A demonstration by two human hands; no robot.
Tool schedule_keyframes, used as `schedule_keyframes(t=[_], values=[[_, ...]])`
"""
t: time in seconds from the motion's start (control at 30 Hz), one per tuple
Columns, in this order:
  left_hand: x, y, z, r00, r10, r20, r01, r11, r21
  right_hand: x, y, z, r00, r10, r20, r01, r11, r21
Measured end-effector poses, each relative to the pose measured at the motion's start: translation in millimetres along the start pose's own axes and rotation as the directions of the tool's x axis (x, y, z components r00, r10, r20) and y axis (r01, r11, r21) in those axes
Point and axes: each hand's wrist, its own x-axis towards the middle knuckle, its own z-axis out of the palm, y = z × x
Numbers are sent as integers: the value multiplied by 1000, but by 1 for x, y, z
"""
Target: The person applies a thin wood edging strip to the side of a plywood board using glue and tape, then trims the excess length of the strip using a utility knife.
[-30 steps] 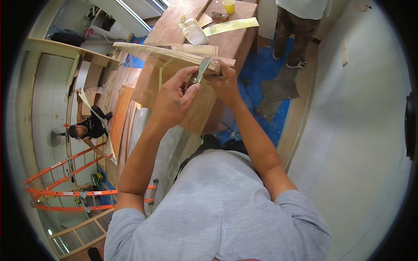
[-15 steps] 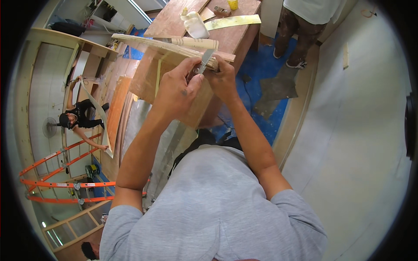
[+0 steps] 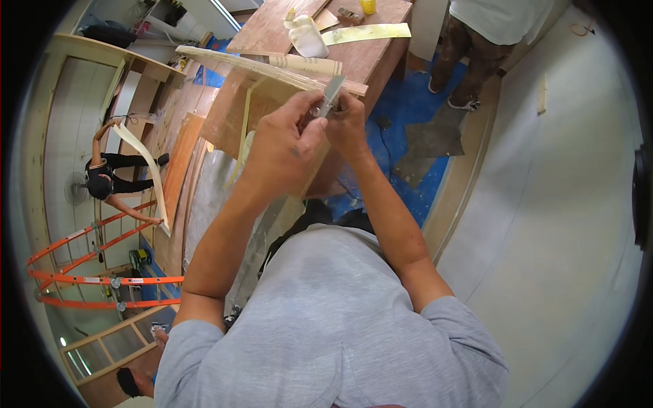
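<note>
My left hand (image 3: 289, 143) is closed round a small knife (image 3: 332, 90), its broad grey blade pointing up and away from me. Beside it, my right hand (image 3: 348, 126) has its fingers curled in close to the base of the blade; what they grip is hidden. Just beyond both hands lies the edge of a long plywood board (image 3: 248, 66), running off to the far left. A thin pale yellow strip (image 3: 243, 129) hangs down left of my left hand, in front of the wooden bench side.
On the wooden bench (image 3: 272, 30) are a white glue bottle (image 3: 307, 37), a yellowish strip (image 3: 367, 32) and a yellow cup (image 3: 368, 6). A person (image 3: 105, 177) at left holds a long pale strip near an orange ladder (image 3: 102, 280). Another person (image 3: 469, 54) stands far right on blue sheeting.
My hands have shifted slightly right with the knife. A curled pale strip now shows by my left wrist. The person at left has lowered their head and moved the long strip.
</note>
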Motion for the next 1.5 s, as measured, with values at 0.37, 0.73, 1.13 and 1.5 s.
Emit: schedule_keyframes(t=[0.37,0.73,1.13,1.5], values=[[9,-17,-1,999,-5,-41,7,999,50,3,-21,0,999,-39,-3,39,998,-55],[1,4,0,991,-127,41,122,987,104,1,-9,1,1000,17,-5,-17,1000,-21],[6,-13,-2,998,-28,-60,32,997,74,4,-14,1,996,-90,-4,89,992,-94],[8,-13,3,995,48,-91,-29,980,199,0,-20,1,999,-54,-1,53,993,-110]])
